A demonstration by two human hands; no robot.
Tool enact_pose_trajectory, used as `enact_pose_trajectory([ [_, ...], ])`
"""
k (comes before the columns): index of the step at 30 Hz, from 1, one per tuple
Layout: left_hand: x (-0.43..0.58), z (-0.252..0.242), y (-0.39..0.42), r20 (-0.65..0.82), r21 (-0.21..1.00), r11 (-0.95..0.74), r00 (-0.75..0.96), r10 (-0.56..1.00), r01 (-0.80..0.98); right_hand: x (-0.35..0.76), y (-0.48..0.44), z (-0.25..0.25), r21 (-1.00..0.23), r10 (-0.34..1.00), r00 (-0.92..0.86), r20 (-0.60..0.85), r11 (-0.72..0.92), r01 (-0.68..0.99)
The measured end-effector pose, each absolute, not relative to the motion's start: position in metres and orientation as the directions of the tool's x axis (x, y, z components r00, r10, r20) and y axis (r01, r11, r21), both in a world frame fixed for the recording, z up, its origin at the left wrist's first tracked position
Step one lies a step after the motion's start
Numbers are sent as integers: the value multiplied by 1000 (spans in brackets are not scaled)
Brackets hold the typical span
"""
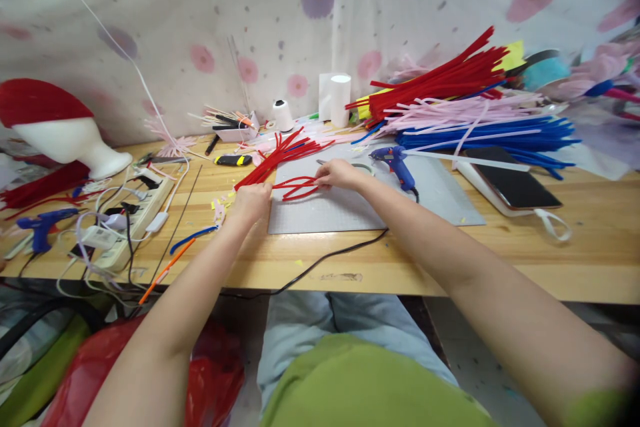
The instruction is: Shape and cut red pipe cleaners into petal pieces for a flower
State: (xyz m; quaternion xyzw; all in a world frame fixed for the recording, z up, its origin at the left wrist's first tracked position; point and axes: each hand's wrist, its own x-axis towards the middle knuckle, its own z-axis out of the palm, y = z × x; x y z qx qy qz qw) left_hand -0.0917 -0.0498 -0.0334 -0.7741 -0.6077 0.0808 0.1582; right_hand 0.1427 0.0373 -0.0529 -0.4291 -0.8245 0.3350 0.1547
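Several red pipe cleaners (296,185) stretch between my two hands, over the left part of a grey cutting mat (440,203). My left hand (254,200) is closed round their left ends, by the mat's left edge. Fingers pinched, my right hand (339,175) grips them at the right. Behind the hands lies a loose bunch of red pipe cleaners (280,159), close to my left hand. A grey tip and a greenish loop (364,167) show around my right hand; the hand hides the rest, so I cannot tell what it is.
A blue glue gun (400,165) rests on the mat at right. Red, pink and blue pipe cleaner bundles (490,130) lie behind a phone (515,177). At left are a power strip (133,223), another glue gun (45,227) and a foam head (75,140). A black cable (320,263) crosses the front.
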Motion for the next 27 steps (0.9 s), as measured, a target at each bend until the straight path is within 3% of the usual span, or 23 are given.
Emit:
enact_pose_trajectory([
  [7, -90, -31, -50, 34, -353, -196, 222, 974, 915, 137, 27, -43, -450, 818, -576, 4, 516, 729],
  [11, -91, -32, -50, 46, -349, -188, 217, 975, 918, 137, 28, -45, -388, 798, -602, 31, 565, 729],
  [18, -95, -35, -50, 55, -363, -206, 242, 969, 909, 141, 33, -47, -406, 804, -594, -3, 542, 736],
  [24, -96, -36, -51, 54, -306, -213, 240, 969, 928, 142, 33, -50, -619, 803, -590, -83, 423, 662],
  [27, -97, -36, -51, 51, -301, -223, 249, 967, 927, 142, 32, -49, -570, 785, -618, -38, 491, 659],
])
